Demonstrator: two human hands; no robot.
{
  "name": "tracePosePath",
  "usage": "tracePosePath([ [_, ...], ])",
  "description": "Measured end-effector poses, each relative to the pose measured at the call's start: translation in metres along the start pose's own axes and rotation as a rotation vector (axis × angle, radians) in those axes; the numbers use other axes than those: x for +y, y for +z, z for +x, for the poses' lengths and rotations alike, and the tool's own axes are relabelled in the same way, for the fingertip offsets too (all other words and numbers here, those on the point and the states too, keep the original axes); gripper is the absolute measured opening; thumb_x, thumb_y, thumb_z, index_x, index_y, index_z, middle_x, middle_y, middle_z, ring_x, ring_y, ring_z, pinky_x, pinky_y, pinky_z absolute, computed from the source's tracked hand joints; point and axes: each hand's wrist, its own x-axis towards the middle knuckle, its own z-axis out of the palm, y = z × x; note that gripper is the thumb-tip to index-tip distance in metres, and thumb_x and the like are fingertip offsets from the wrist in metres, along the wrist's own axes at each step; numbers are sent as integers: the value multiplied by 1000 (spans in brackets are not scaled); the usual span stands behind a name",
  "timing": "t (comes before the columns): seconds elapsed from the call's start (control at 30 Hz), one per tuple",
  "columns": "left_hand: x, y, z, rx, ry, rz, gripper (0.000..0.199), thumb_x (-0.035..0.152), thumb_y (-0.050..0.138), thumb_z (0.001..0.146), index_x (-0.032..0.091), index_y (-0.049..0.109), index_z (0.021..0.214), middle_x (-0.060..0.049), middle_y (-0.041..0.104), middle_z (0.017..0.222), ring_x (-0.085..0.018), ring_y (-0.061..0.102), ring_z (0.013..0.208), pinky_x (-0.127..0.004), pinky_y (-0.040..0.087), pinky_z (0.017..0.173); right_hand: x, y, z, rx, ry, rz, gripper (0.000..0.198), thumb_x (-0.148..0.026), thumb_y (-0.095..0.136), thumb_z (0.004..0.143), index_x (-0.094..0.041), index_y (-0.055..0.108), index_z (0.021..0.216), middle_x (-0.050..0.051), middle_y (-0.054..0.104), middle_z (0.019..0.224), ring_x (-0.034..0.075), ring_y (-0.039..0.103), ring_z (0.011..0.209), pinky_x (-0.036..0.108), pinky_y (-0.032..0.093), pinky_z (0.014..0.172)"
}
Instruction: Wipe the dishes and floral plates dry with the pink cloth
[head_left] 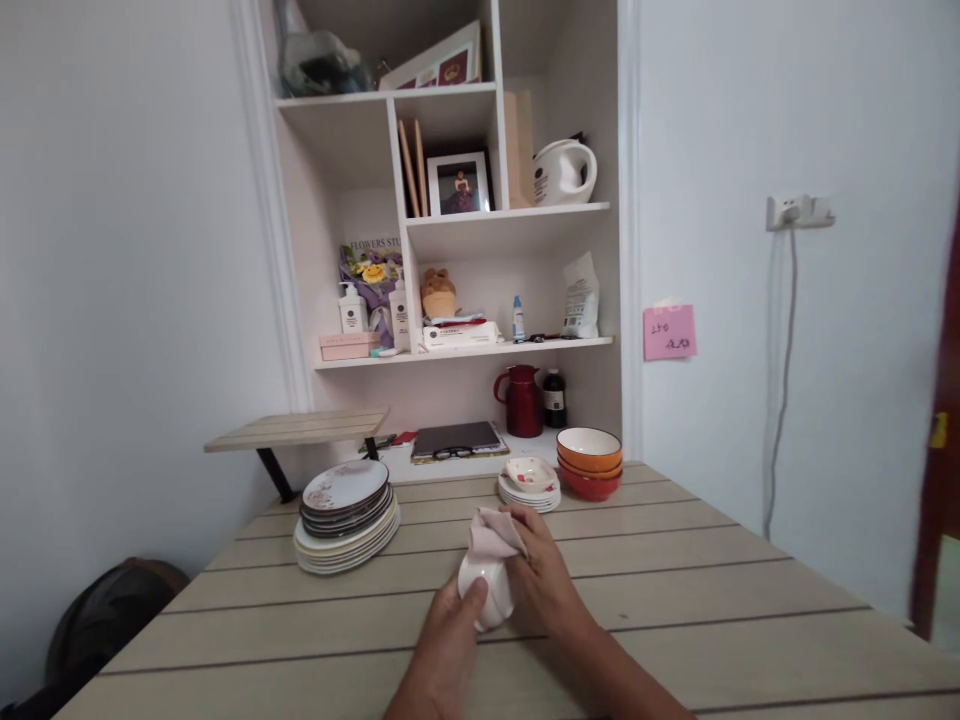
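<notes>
Wiping looks like the step in hand, judging by the cloth on the crockery. Left hand pinches a white dish, thumb flat on its glossy side; right hand grips a pinkish cloth pressed over its far edge. Fingers behind the dish: hidden, can't tell how they sit. Landmark: the small-plate stack. Dish is held above the tabletop, nearer the wearer than that stack and a bit left. Next move likely calls for turning the dish under the cloth, left grip kept firm, since the glaze could slip. Further out: patterned dish on top of the landmark; orange and red bowls just right of it; large plate stack well left; red jug behind it.
</notes>
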Motion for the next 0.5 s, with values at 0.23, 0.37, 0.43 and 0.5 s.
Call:
tracePosePath([
  [0.23,3,-2,0,33,19,-56,35,30,83,63,18,74,95,-10,72,102,-30,63,103,-38,46,93,-15,7,-7,-137,-181,-54,48,-8,52,77,-34,69,114,7,61,123,25,53,117,44,41,100],
  [0.37,10,-4,-1,-29,-25,-139,40,37,77,74,17,71,108,-14,70,112,-30,59,115,-42,40,103,9,1,3,9,39,137,34,-23,49,86,-27,69,115,10,65,117,25,58,111,42,44,99],
  [0.43,13,-8,-1,-59,-31,-215,41,39,74,77,18,70,112,-13,69,117,-29,56,121,-42,36,107,21,-4,7,56,137,221,32,-34,51,87,-24,71,111,10,69,114,27,60,110,46,43,101],
  [0.5,15,-14,1,-77,-27,-273,40,40,74,78,19,70,112,-12,68,120,-29,53,124,-42,35,110,27,-9,10,139,207,299,36,-42,55,85,-22,71,110,11,71,114,30,60,111,50,41,101],
])
